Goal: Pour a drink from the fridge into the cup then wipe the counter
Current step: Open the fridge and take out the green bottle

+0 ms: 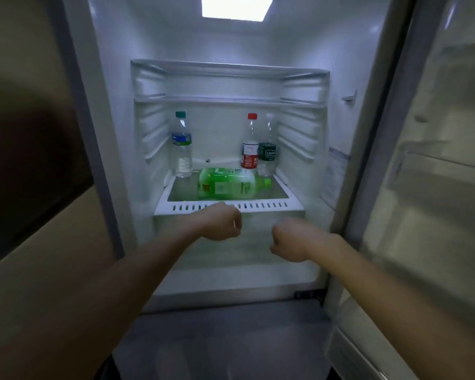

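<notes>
The fridge stands open in front of me, lit from above. On its white shelf point(231, 207) a green bottle point(231, 185) lies on its side, cap to the right. Behind it stand a clear bottle with a green cap point(181, 149) at the left, a red-capped bottle with a red label point(249, 145) and a clear bottle with a dark green label point(268, 149) at the right. My left hand point(220, 223) is curled into a loose fist just below the shelf's front edge. My right hand point(291, 239) is also curled, a little lower and to the right. Neither holds anything. No cup is in view.
The open fridge door point(428, 187) with its pale shelves swings out at the right. A beige panel point(39, 242) with a dark patch fills the left. An upper glass shelf point(231, 101) holds nothing. The grey floor point(231, 346) lies below.
</notes>
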Available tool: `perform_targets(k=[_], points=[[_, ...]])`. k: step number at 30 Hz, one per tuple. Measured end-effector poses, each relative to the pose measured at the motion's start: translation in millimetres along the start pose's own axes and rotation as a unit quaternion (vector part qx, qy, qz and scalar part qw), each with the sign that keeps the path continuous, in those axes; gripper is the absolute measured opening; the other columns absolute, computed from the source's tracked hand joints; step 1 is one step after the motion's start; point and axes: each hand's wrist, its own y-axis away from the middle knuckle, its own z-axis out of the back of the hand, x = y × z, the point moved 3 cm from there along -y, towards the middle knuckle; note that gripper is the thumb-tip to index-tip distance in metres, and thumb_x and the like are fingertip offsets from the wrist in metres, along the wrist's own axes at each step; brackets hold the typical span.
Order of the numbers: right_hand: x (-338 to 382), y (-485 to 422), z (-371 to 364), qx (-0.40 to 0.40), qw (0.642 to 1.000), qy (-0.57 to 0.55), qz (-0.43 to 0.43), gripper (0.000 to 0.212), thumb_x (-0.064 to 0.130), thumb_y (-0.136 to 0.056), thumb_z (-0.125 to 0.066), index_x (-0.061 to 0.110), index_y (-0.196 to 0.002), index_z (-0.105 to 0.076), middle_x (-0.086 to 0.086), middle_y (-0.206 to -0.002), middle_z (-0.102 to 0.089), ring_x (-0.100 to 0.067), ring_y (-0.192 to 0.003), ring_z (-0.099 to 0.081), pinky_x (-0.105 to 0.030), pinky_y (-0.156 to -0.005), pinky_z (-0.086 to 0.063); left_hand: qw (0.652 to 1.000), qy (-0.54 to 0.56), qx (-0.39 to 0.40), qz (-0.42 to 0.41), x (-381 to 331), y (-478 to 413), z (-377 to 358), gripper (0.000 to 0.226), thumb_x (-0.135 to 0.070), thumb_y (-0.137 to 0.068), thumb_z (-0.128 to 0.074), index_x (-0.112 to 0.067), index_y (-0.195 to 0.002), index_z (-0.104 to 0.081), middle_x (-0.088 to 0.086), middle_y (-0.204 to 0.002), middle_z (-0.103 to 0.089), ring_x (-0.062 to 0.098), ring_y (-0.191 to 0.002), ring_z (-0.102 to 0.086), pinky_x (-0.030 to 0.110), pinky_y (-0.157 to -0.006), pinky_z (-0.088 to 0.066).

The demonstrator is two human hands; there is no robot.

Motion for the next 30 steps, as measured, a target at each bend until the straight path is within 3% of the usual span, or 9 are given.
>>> perform_targets(k=[2, 4, 6, 8, 10, 15, 20, 24, 30], points=[[-4, -29, 8, -0.006, 1.0, 0.008, -0.015, 0.024, 0.031, -0.095, -0.049, 0.011, -0.088, -0.06, -0.012, -0.102, -0.061, -0.026, -0.081, -0.056, -0.031, -0.075, -0.05, 0.999, 0.003, -0.036, -0.009, 18, -36, 10, 0.024, -0.021, -0.092, -0.059, -0.016, -0.114, -0.068, 0.006, -0.115, -0.068, 0.022, -0.102, -0.062, 0.029, -0.083, -0.047], [-14, -62, 8, -0.014, 0.999, 0.004, -0.032, 0.028, 0.031, -0.095, -0.049, 0.011, -0.076, -0.052, -0.011, -0.094, -0.055, -0.025, -0.078, -0.053, -0.03, -0.071, -0.047, 0.997, -0.002, -0.071, -0.029, 31, -76, 20, 0.026, -0.019, -0.091, -0.061, -0.014, -0.116, -0.066, 0.006, -0.114, -0.066, 0.024, -0.105, -0.06, 0.028, -0.081, -0.045], [-15, -64, 8, -0.014, 0.999, 0.009, -0.034, 0.032, 0.031, -0.094, -0.05, 0.013, -0.068, -0.045, -0.012, -0.093, -0.054, -0.025, -0.076, -0.049, -0.029, -0.07, -0.044, 0.994, -0.002, -0.107, -0.029, 33, -81, 28, 0.032, -0.019, -0.089, -0.064, -0.015, -0.121, -0.061, 0.006, -0.121, -0.06, 0.023, -0.11, -0.057, 0.031, -0.089, -0.048], [-15, -64, 10, -0.018, 0.999, 0.01, -0.036, 0.023, 0.032, -0.094, -0.05, 0.014, -0.08, -0.053, -0.014, -0.104, -0.058, -0.024, -0.079, -0.048, -0.028, -0.071, -0.041, 0.991, 0.004, -0.131, -0.028, 37, -88, 35, 0.046, -0.019, -0.087, -0.067, -0.017, -0.13, -0.053, 0.005, -0.132, -0.051, 0.022, -0.118, -0.051, 0.034, -0.099, -0.045], [-17, -64, 11, -0.016, 0.999, 0.015, -0.029, 0.024, 0.032, -0.095, -0.049, 0.01, -0.093, -0.057, -0.014, -0.106, -0.056, -0.025, -0.083, -0.05, -0.028, -0.072, -0.04, 0.989, -0.007, -0.144, -0.026, 40, -96, 40, 0.064, -0.019, -0.081, -0.072, -0.017, -0.138, -0.043, 0.006, -0.136, -0.046, 0.022, -0.122, -0.045, 0.034, -0.1, -0.042], [-26, -81, 15, 0.001, 0.999, 0.026, -0.037, 0.036, 0.031, -0.095, -0.048, 0.018, -0.066, -0.032, -0.003, -0.082, -0.042, -0.023, -0.074, -0.045, -0.029, -0.067, -0.037, 0.992, -0.096, -0.077, -0.001, 52, -137, 40, 0.103, -0.042, -0.073, -0.081, -0.013, -0.151, -0.021, 0.011, -0.148, -0.037, 0.027, -0.133, -0.037, 0.042, -0.11, -0.037], [-34, -98, 27, -0.03, 0.999, 0.016, -0.022, 0.034, 0.03, -0.096, -0.047, 0.012, -0.068, -0.04, 0.0, -0.068, -0.035, -0.026, -0.074, -0.047, -0.029, -0.065, -0.037, 0.997, -0.065, 0.027, 0.044, 69, -163, 32, 0.123, -0.054, -0.063, -0.084, -0.022, -0.156, -0.01, 0.01, -0.157, -0.029, 0.029, -0.141, -0.032, 0.045, -0.116, -0.027], [-42, -107, 29, -0.034, 0.999, -0.011, -0.01, 0.031, 0.03, -0.095, -0.047, 0.017, -0.068, -0.039, -0.001, -0.077, -0.043, -0.022, -0.074, -0.046, -0.029, -0.065, -0.036, 0.997, -0.063, 0.026, 0.042, 70, -168, 27, 0.124, -0.056, -0.061, -0.084, -0.024, -0.156, -0.01, 0.008, -0.158, -0.028, 0.028, -0.143, -0.029, 0.046, -0.117, -0.024], [-35, -111, 22, -0.044, 0.999, -0.021, 0.0, 0.025, 0.028, -0.094, -0.048, 0.015, -0.076, -0.036, -0.008, -0.093, -0.049, -0.029, -0.091, -0.055, -0.03, -0.071, -0.035, 0.997, -0.06, -0.024, 0.04, 73, -168, 22, 0.12, -0.063, -0.057, -0.082, -0.021, -0.152, -0.02, 0.01, -0.147, -0.041, 0.027, -0.131, -0.042, 0.042, -0.111, -0.037]])
